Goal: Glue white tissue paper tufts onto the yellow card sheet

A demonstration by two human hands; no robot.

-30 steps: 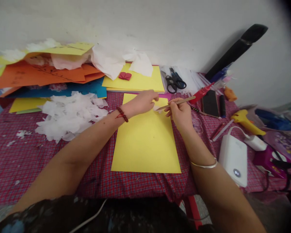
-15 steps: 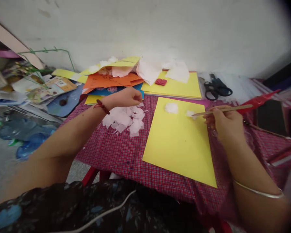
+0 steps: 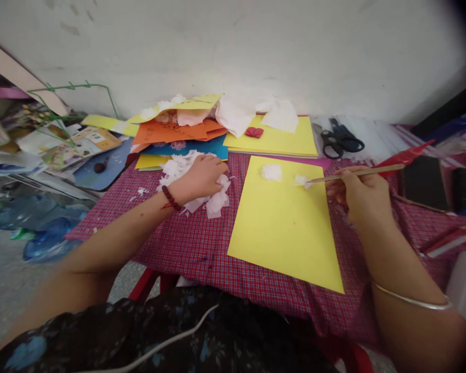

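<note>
My left hand [image 3: 206, 176] rests on a heap of torn white tissue paper [image 3: 217, 201], palm down. Its fingers are apart and slightly curved, with the tips partly hidden. In my right hand [image 3: 367, 194] is a thin wooden stick [image 3: 330, 178], gripped between thumb and fingers. The stick's tip touches a small white tuft [image 3: 302, 180] near the upper right of a yellow sheet [image 3: 285, 233]. A larger fluffy white patch [image 3: 272, 172] sits to the left of that tuft on the same sheet.
Behind the sheet lie more yellow paper [image 3: 295, 140], a folded red paper piece [image 3: 253, 132], and orange sheets [image 3: 174, 131]. Black scissors [image 3: 344, 140] lie at the back right, near a red plastic packet [image 3: 407, 155] and a dark phone-like slab [image 3: 425, 184]. Blue plastic bottles [image 3: 54, 238] stand at floor left.
My left hand has come down onto the tissue heap, its closed fingers now spreading. My right hand keeps the stick on the small tuft. The view has shifted slightly.
</note>
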